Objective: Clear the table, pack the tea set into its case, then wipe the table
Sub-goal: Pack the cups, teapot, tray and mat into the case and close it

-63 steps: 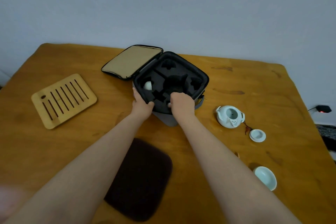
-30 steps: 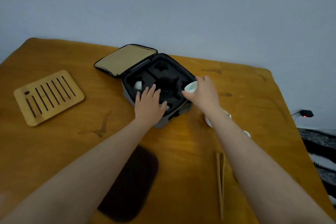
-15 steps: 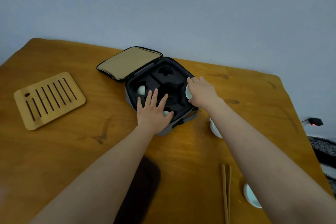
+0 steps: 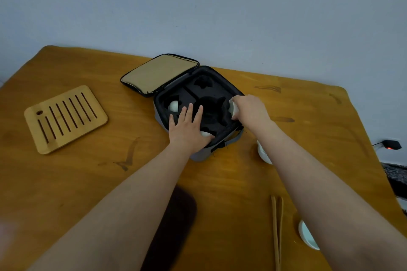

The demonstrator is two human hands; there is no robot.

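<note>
Here, my right grip [image 4: 251, 111] holds a white cup [image 4: 231, 109].
The cup is at the right edge of the open case [image 4: 199, 156] on the tabletop [image 4: 88, 171]. My left grip [image 4: 187, 131] lies flat on the black foam [image 4: 189, 94], fingers straight and spread.

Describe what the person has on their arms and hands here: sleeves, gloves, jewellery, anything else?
Nothing worn is visible. The left hand and right hand are bare, with no gloves, rings or watch. The left forearm and right forearm are uncovered down to the frame's lower edge, with no sleeve, strap, cable or marking in view.
</note>
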